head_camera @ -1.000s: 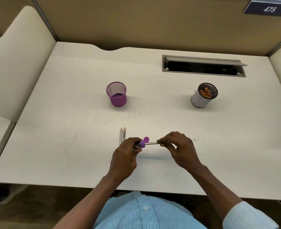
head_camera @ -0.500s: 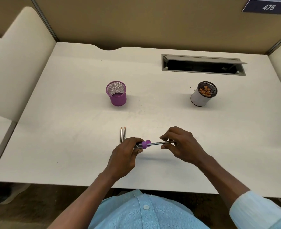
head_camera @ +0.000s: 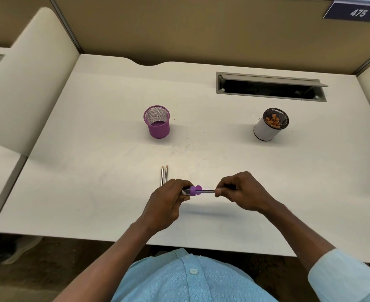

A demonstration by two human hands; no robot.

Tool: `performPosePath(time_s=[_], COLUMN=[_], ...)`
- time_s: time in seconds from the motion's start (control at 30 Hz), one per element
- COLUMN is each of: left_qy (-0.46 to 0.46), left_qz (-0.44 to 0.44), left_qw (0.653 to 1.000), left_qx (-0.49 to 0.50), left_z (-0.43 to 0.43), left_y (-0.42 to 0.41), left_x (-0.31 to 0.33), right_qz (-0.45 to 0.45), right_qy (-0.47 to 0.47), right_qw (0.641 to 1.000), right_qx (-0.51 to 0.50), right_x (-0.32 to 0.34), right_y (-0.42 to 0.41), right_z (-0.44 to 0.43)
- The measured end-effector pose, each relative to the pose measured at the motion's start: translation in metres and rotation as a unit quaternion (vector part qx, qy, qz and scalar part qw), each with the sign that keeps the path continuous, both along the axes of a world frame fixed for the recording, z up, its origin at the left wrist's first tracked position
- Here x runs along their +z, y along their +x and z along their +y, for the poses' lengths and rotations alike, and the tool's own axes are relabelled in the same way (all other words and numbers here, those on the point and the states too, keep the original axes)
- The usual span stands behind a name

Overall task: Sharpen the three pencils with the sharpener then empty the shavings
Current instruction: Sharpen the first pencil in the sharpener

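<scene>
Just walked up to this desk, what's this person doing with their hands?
They're sharpening a pencil: the left hand holds a purple sharpener, and the right hand holds the pencil pushed into it. Two more pencils lie side by side on the desk. Farther back stand a purple mesh cup and a white cup holding shavings.

Open desk (head_camera: 105,175) between cups (head_camera: 157,122) and hands (head_camera: 169,203)

We wear a light blue shirt (head_camera: 186,282) with a small woven diamond pattern and a pale round button (head_camera: 193,271); its sleeve (head_camera: 343,277) covers our right forearm, while our left forearm is bare.
</scene>
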State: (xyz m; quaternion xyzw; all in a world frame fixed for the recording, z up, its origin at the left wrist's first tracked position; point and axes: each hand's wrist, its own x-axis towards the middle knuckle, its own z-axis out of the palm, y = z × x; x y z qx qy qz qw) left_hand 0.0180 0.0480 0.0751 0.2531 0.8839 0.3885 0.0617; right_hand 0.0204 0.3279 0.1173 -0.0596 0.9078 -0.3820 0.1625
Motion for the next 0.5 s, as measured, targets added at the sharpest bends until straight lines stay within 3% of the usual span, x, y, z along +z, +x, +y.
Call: performPosePath(time_s=[0.1,0.27,0.37,0.4,0.5], left_qy=[-0.004,-0.006,-0.006,-0.009,-0.025], left_qz=[0.003,-0.006,-0.002,0.002,0.019], left_qw=[1.0,1.0,1.0,1.0,0.999], left_qx=[-0.007,-0.013,-0.016,-0.02,-0.033], left_z=[-0.001,-0.003,-0.001,-0.001,-0.004], left_y=[0.001,-0.005,-0.008,-0.009,-0.011], left_x=[0.0,0.005,0.01,0.012,0.015], right_qz=[-0.042,0.147,0.188,0.155,-0.078], right_qy=[-0.038,-0.022,0.004,-0.003,-0.093], right_qw=[0.998,0.989,0.982,0.988,0.992], right_qx=[0.016,0.023,0.013,-0.006,-0.047], right_x=[0.004,0.002,-0.002,-0.001,0.01], right_y=[0.0,0.009,0.012,0.012,0.004], right_z=[0.0,-0.002,-0.004,-0.006,-0.008])
